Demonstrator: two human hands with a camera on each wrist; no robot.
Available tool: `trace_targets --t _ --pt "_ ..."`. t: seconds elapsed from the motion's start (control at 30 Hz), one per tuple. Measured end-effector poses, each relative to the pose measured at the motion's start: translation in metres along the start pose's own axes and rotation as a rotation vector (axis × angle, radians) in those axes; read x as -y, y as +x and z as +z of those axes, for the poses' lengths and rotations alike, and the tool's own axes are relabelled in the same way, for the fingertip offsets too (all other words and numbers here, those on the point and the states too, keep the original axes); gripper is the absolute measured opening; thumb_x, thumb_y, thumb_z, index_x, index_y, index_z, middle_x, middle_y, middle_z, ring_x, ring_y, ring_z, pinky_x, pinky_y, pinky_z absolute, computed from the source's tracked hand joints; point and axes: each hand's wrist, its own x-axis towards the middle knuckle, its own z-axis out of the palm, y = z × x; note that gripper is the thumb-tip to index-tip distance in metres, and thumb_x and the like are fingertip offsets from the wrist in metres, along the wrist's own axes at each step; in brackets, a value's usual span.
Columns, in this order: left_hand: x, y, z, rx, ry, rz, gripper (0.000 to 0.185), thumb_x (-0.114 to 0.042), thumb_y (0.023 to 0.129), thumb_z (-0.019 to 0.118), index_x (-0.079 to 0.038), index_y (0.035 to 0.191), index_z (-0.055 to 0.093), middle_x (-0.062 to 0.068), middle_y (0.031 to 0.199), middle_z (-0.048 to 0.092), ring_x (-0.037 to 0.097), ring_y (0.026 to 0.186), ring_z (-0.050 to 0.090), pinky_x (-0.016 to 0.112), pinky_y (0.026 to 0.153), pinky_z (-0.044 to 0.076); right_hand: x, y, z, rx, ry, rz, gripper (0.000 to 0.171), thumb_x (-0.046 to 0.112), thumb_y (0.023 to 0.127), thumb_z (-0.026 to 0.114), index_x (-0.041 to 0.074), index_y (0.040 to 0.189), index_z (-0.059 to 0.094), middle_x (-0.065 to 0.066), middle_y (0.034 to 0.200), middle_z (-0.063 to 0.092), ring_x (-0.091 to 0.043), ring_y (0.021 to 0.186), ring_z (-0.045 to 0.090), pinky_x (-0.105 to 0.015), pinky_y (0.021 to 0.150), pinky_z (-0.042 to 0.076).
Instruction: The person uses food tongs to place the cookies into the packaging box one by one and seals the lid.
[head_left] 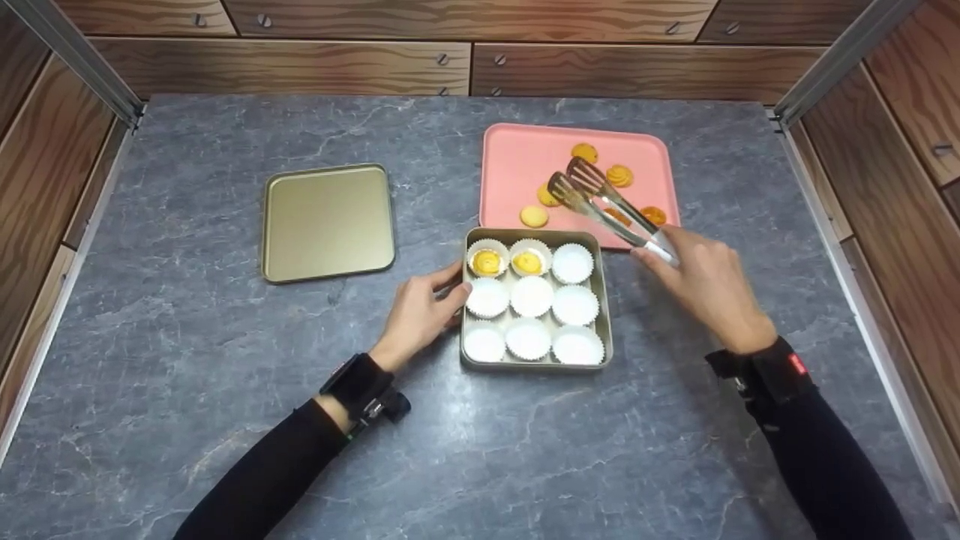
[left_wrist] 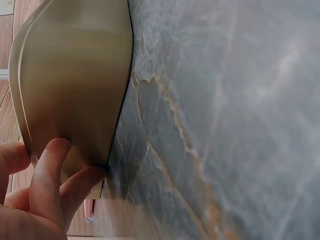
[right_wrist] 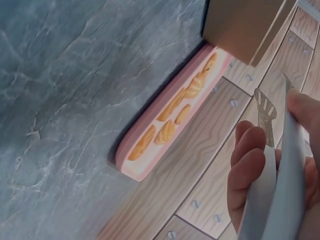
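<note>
While the head view looked down on the grey marbled desk (head_left: pixel 225 337), the right hand (head_left: pixel 701 281) gripped a pair of metal tongs (head_left: pixel 600 199) by the handle end, their slotted tips parted and empty above the pink tray (head_left: pixel 510 161), close over one of the loose yellow cookies (head_left: pixel 534 217) scattered there. The left hand (head_left: pixel 416 311) rested against the left wall of the gold tin (head_left: pixel 604 315), thumb and fingers curled to its edge, steadying it. Nine white paper cups (head_left: pixel 532 295) sat in the tin, and only the two at the back left and back middle held a cookie, so the filling looked barely begun and a pick-up seemed the step in hand. The tin's lid (head_left: pixel 328 222) lay flat, well apart to the left. From the left wrist view, the fingers (left_wrist: pixel 47 175) pressed on the tin's brushed gold wall (left_wrist: pixel 75 75) where it met the desk, confirming the hold. From the right wrist view, the fingers (right_wrist: pixel 250 170) were wrapped round the tongs' pale arms (right_wrist: pixel 280 190), with the pink tray (right_wrist: pixel 150 165) and its cookies seen edge-on beyond. The next move likely called for lowering the tips round a single cookie, squeezing gently enough not to crumble it, then carrying it to an empty cup.
</note>
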Motion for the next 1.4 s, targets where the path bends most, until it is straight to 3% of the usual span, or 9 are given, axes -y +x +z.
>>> trace_targets --t 0.27,0.4,0.5,0.63,0.73,0.97,1.23,1.4 --pt "0.001 0.003 0.001 0.0 -0.011 0.014 0.053 -0.024 0.098 0.071 -0.01 0.147 0.056 0.022 0.145 0.057 0.022 0.07 0.073 0.03 0.06 0.065 -0.012 0.01 0.004 0.024 -0.023 0.062 0.042 0.037 0.1 0.071 -0.003 0.111 0.069 -0.019 0.076 0.066 -0.037 0.063 0.061 -0.056 0.05 0.053" --pt "0.002 0.005 -0.001 -0.007 -0.076 -0.025 0.053 -0.02 0.095 0.076 -0.008 0.144 0.059 0.021 0.141 0.061 0.023 0.073 0.075 0.032 0.063 0.067 -0.016 0.015 0.004 0.027 -0.026 0.077 0.042 0.038 0.1 0.071 -0.003 0.112 0.069 -0.019 0.075 0.065 -0.038 0.063 0.061 -0.057 0.052 0.053" --pt "0.002 0.005 -0.002 -0.029 -0.043 -0.041 0.051 -0.024 0.093 0.077 -0.008 0.139 0.064 0.018 0.136 0.066 0.022 0.075 0.075 0.033 0.063 0.067 -0.017 0.017 0.003 0.029 -0.031 0.079 0.041 0.038 0.101 0.069 -0.002 0.107 0.068 -0.014 0.069 0.059 -0.035 0.059 0.058 -0.054 0.049 0.051" --pt "0.001 0.009 -0.001 -0.081 0.072 -0.005 0.047 -0.033 0.093 0.075 -0.01 0.134 0.069 0.011 0.127 0.071 0.02 0.094 0.076 0.033 0.081 0.066 -0.019 0.019 0.002 0.031 -0.015 0.116 0.042 0.041 0.102 0.067 0.0 0.103 0.067 -0.01 0.067 0.054 -0.032 0.059 0.056 -0.051 0.048 0.049" --pt "-0.001 0.013 -0.001 -0.106 0.09 0.015 0.048 -0.035 0.094 0.072 -0.009 0.135 0.068 0.01 0.127 0.071 0.018 0.108 0.073 0.031 0.094 0.062 -0.021 0.02 0.002 0.034 0.0 0.151 0.045 0.044 0.102 0.066 0.0 0.106 0.068 -0.011 0.069 0.056 -0.033 0.06 0.056 -0.047 0.046 0.046" --pt "-0.005 0.025 -0.004 -0.081 0.018 -0.007 0.052 -0.028 0.092 0.075 -0.006 0.138 0.065 0.013 0.132 0.069 0.018 0.093 0.076 0.026 0.069 0.066 -0.026 0.018 0.004 0.043 0.008 0.187 0.047 0.044 0.101 0.066 -0.002 0.108 0.069 -0.014 0.072 0.06 -0.033 0.06 0.058 -0.043 0.045 0.044" --pt "-0.01 0.027 -0.008 -0.035 -0.168 -0.098 0.047 -0.013 0.093 0.072 -0.006 0.139 0.064 0.017 0.134 0.068 0.023 0.076 0.077 0.034 0.067 0.068 -0.031 0.019 0.001 0.064 0.0 0.221 0.056 0.049 0.101 0.064 -0.004 0.117 0.069 -0.018 0.076 0.063 -0.036 0.063 0.059 -0.046 0.046 0.046" --pt "-0.01 0.025 -0.01 -0.067 -0.139 -0.091 0.043 -0.013 0.093 0.071 -0.007 0.136 0.067 0.017 0.131 0.069 0.022 0.074 0.076 0.035 0.067 0.068 -0.035 0.02 -0.001 0.061 -0.01 0.236 0.053 0.047 0.102 0.064 -0.005 0.116 0.069 -0.021 0.08 0.064 -0.038 0.066 0.06 -0.051 0.048 0.047"
